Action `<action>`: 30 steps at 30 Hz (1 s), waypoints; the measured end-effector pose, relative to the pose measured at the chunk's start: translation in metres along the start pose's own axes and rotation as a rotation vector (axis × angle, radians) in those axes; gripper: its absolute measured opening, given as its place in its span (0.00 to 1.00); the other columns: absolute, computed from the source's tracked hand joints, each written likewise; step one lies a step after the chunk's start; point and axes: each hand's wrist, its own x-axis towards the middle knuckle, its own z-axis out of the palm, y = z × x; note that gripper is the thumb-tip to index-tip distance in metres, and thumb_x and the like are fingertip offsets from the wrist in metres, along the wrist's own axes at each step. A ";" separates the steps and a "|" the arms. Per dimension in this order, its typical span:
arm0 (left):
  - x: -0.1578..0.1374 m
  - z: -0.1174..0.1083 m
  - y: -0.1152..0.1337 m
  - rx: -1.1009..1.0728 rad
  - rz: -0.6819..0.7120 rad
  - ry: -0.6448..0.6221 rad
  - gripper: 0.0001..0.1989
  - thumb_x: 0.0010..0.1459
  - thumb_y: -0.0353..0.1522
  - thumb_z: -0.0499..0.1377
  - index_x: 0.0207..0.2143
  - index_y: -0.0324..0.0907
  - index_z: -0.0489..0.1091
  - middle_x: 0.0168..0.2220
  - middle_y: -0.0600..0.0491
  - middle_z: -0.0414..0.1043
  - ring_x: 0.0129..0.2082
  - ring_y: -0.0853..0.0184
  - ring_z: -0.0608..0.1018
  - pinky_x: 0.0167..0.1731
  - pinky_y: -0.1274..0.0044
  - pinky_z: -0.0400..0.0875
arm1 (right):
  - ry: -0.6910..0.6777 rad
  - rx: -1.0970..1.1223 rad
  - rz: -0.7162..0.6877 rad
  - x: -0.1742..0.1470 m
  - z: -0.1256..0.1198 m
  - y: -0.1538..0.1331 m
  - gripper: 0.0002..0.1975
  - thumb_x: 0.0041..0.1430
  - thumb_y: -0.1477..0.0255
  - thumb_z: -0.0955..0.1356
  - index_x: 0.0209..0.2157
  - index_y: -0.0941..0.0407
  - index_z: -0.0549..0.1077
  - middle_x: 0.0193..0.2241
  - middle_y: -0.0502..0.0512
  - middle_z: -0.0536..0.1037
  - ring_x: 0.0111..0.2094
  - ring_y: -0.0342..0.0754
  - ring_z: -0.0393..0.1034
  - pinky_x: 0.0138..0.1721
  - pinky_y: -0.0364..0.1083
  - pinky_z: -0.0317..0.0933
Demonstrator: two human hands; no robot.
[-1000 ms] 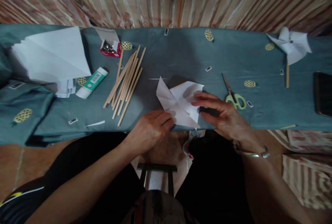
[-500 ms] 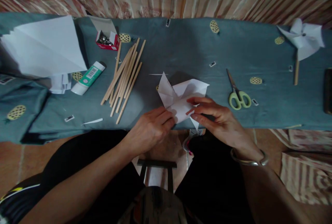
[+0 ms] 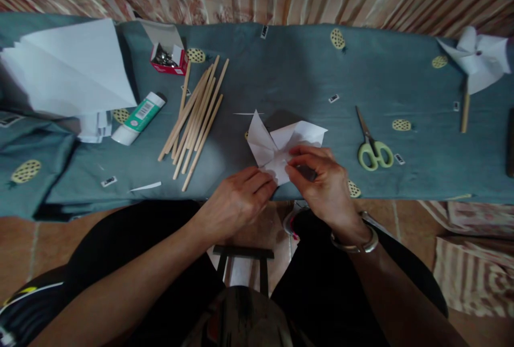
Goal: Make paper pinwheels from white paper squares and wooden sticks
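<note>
A white paper pinwheel (image 3: 263, 146) lies near the front edge of the cloth-covered table, its corners partly folded toward the centre. My left hand (image 3: 243, 194) is closed on its lower left edge, fingers pressed together. My right hand (image 3: 321, 178), with a metal bangle on the wrist, pinches the paper near the middle between thumb and fingers; the fingers hide part of that fold. Right of the hands lie scissors (image 3: 372, 146) with green handles. A bundle of wooden sticks (image 3: 196, 122) is spread out to the left.
Left of the sticks are a glue tube (image 3: 139, 118), a red box (image 3: 168, 60) of small metal pieces and stacked white paper (image 3: 76, 68). A pinwheel on a stick (image 3: 477, 60) lies at the far right. Paper slivers (image 3: 146, 187) lie on the tablecloth (image 3: 297, 68).
My right hand has moved left toward the paper's centre, bringing a corner inward with it. My left hand stays on the lower left edge. The view has shifted slightly.
</note>
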 end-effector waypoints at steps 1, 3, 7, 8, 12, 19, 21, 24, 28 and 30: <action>-0.001 0.000 0.000 0.001 -0.017 0.028 0.08 0.65 0.26 0.55 0.45 0.33 0.70 0.42 0.45 0.77 0.41 0.63 0.79 0.41 0.72 0.79 | 0.003 -0.022 -0.004 0.000 0.000 -0.001 0.05 0.57 0.76 0.69 0.29 0.54 0.77 0.42 0.58 0.81 0.46 0.56 0.73 0.50 0.58 0.68; -0.001 0.000 0.001 0.001 -0.048 0.079 0.10 0.65 0.26 0.55 0.48 0.33 0.68 0.44 0.44 0.77 0.41 0.63 0.79 0.41 0.72 0.79 | 0.002 -0.056 -0.017 0.000 0.000 -0.003 0.05 0.58 0.76 0.69 0.30 0.55 0.77 0.43 0.59 0.81 0.47 0.56 0.73 0.51 0.58 0.67; 0.001 -0.001 0.004 -0.029 -0.043 0.053 0.14 0.66 0.25 0.52 0.53 0.33 0.66 0.52 0.41 0.74 0.44 0.62 0.80 0.44 0.71 0.79 | -0.005 -0.083 -0.048 -0.001 0.001 -0.003 0.05 0.59 0.76 0.68 0.32 0.54 0.77 0.44 0.58 0.81 0.47 0.56 0.72 0.52 0.58 0.66; 0.002 -0.001 0.004 -0.033 -0.031 0.038 0.14 0.66 0.24 0.51 0.52 0.33 0.67 0.54 0.41 0.73 0.45 0.62 0.80 0.45 0.70 0.79 | 0.001 -0.082 -0.051 -0.001 0.001 -0.003 0.05 0.59 0.76 0.68 0.32 0.53 0.77 0.44 0.58 0.81 0.47 0.56 0.72 0.52 0.58 0.66; 0.003 0.001 0.005 -0.045 0.004 0.030 0.13 0.65 0.23 0.50 0.50 0.32 0.69 0.52 0.42 0.75 0.46 0.63 0.79 0.46 0.71 0.79 | 0.028 -0.063 -0.058 -0.001 0.002 -0.001 0.03 0.58 0.75 0.69 0.31 0.55 0.77 0.43 0.59 0.81 0.47 0.56 0.73 0.51 0.58 0.67; 0.001 0.005 0.005 -0.088 0.030 0.051 0.14 0.65 0.22 0.51 0.50 0.28 0.69 0.49 0.40 0.76 0.49 0.61 0.79 0.49 0.70 0.78 | 0.022 -0.067 -0.054 -0.002 0.002 0.000 0.02 0.57 0.76 0.70 0.33 0.57 0.77 0.44 0.61 0.81 0.48 0.56 0.72 0.51 0.57 0.67; 0.001 0.005 0.005 -0.084 0.032 0.054 0.13 0.65 0.23 0.51 0.50 0.28 0.69 0.48 0.40 0.77 0.49 0.61 0.79 0.49 0.69 0.79 | 0.029 -0.066 -0.058 -0.002 0.003 0.000 0.02 0.58 0.75 0.70 0.33 0.56 0.77 0.44 0.60 0.81 0.47 0.56 0.72 0.51 0.58 0.67; 0.002 0.005 0.006 -0.069 0.033 0.047 0.13 0.65 0.23 0.51 0.50 0.28 0.69 0.48 0.41 0.77 0.48 0.60 0.79 0.49 0.70 0.79 | 0.033 -0.067 -0.064 -0.002 0.003 0.001 0.02 0.58 0.75 0.70 0.32 0.55 0.77 0.44 0.60 0.81 0.47 0.56 0.73 0.50 0.58 0.67; 0.001 0.006 0.006 -0.056 0.025 0.032 0.13 0.66 0.23 0.51 0.50 0.29 0.69 0.49 0.42 0.77 0.49 0.61 0.79 0.50 0.70 0.79 | 0.031 -0.076 -0.073 -0.002 0.003 0.001 0.02 0.58 0.75 0.70 0.32 0.55 0.77 0.44 0.60 0.81 0.47 0.56 0.73 0.50 0.58 0.67; 0.001 0.006 0.005 -0.054 0.021 0.023 0.14 0.66 0.23 0.50 0.51 0.30 0.69 0.49 0.43 0.76 0.49 0.61 0.78 0.50 0.70 0.79 | 0.032 -0.078 -0.079 -0.002 0.003 0.001 0.02 0.58 0.75 0.70 0.32 0.55 0.77 0.44 0.60 0.81 0.47 0.56 0.73 0.50 0.58 0.67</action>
